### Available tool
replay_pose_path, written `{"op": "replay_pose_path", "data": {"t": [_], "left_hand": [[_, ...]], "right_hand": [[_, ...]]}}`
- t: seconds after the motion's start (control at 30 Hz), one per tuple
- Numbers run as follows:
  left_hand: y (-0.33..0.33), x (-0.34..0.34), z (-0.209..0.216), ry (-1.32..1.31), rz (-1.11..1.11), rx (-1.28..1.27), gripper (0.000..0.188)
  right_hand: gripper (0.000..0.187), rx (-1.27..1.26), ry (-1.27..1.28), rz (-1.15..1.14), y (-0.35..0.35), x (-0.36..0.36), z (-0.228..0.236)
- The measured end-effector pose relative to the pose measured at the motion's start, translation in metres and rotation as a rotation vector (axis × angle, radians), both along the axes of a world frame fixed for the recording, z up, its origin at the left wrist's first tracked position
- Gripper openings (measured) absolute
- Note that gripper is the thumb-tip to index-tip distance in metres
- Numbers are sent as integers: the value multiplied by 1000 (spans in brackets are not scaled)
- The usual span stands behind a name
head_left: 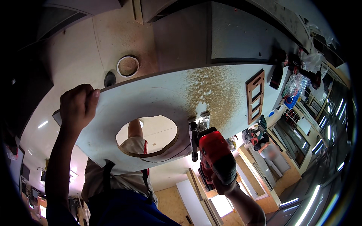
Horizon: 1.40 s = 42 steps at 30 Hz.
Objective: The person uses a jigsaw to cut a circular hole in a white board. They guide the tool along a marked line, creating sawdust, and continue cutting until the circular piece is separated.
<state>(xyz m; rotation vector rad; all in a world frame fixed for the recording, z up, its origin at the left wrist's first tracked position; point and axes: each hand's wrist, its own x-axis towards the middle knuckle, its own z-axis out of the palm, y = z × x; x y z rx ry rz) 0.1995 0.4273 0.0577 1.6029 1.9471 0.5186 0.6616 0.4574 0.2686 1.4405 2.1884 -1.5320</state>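
Gripping white board (109, 113) by its edge at nine o'clock: left hand (78, 103), fingers curled over. Right hand (224, 186), towards five, clasps a red-and-black power tool (215, 150), metal end over the board. Board spans the centre, round hole (156, 133) at eight. Sawdust (213, 88) thick at two; wooden strip with cutouts (250, 98) at three; pale ring (119, 67) on floor at ten

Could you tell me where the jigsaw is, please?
The jigsaw is right of centre in the head view, in the right hand, on the board beside its round hole.
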Motion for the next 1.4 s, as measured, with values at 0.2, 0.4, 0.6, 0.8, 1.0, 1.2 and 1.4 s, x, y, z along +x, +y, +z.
{"op": "replay_pose_path", "data": {"t": [0.2, 0.4, 0.6, 0.8, 1.0, 1.2, 1.4], "left_hand": [[0, -1, 0, 7, 0, -25, 35], [0, -1, -2, 3, 2, -14, 31], [-1, 0, -1, 6, 11, -20, 32], [-1, 0, 1, -23, 37, -38, 34], [2, 1, 3, -41, 1, -15, 34], [0, 1, 2, -13, 16, -12, 35], [1, 0, 1, -1, 19, -20, 29]], "right_hand": [[32, -22, 2, -16, 4, -2, -3], [30, -104, -26, -120, 8, -11, -3], [28, -274, -74, -357, 8, -18, 4], [30, -114, -57, -178, 17, -26, 2], [31, -293, -34, -387, 6, -16, 1], [35, -376, 26, -461, 8, -17, 3], [30, -127, -55, -72, 21, -11, 4]]}}
